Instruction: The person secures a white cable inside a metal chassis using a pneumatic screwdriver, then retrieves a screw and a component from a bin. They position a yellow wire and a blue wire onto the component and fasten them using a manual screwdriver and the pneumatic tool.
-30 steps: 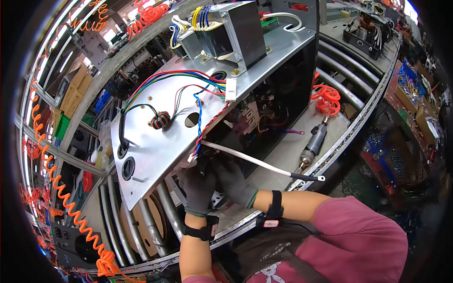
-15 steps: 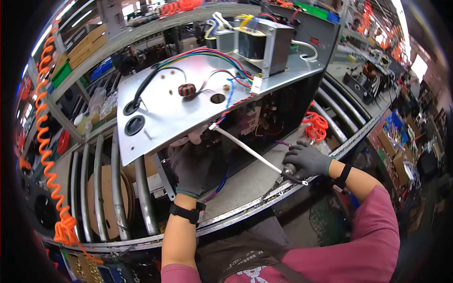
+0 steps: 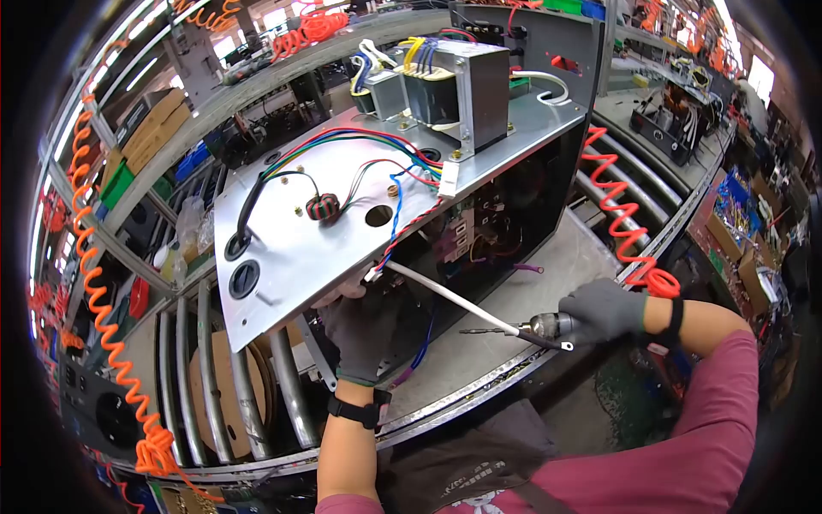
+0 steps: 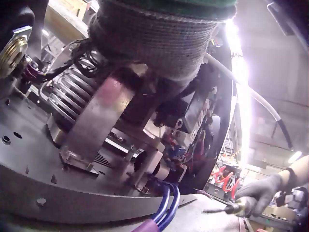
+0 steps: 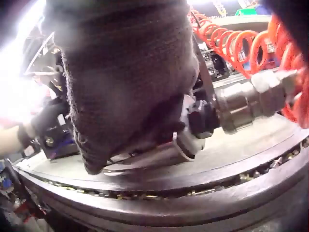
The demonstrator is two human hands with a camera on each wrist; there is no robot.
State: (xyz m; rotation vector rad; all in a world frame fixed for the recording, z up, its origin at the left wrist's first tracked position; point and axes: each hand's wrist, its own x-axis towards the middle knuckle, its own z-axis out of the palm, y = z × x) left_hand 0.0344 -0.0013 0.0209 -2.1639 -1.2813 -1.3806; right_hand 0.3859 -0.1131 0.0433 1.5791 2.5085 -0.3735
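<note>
My gloved right hand [image 3: 602, 310] grips an air screwdriver [image 3: 545, 325], its long bit pointing left toward the machine. In the right wrist view the tool's metal hose coupling [image 5: 241, 106] sticks out behind the glove. My gloved left hand [image 3: 361, 334] reaches in below the edge of a silver metal panel [image 3: 295, 257] of an open electrical machine; its fingers are hidden, so I cannot tell what they hold. A white cable [image 3: 454, 296] with a ring terminal slants out from under the panel and crosses near the bit. Blue wires [image 4: 169, 205] hang below the left wrist.
On the panel stand a transformer [image 3: 484, 94], coloured wires and a small wound ring coil [image 3: 323, 208]. Metal rollers [image 3: 244, 394] lie at left. A red coiled hose [image 3: 618, 214] runs to the right hand. The bench's metal rim [image 3: 479, 396] passes in front.
The right hand left the left hand's side, took hold of the air screwdriver lying at right, and swung its bit leftward. The left hand stays beneath the panel edge.
</note>
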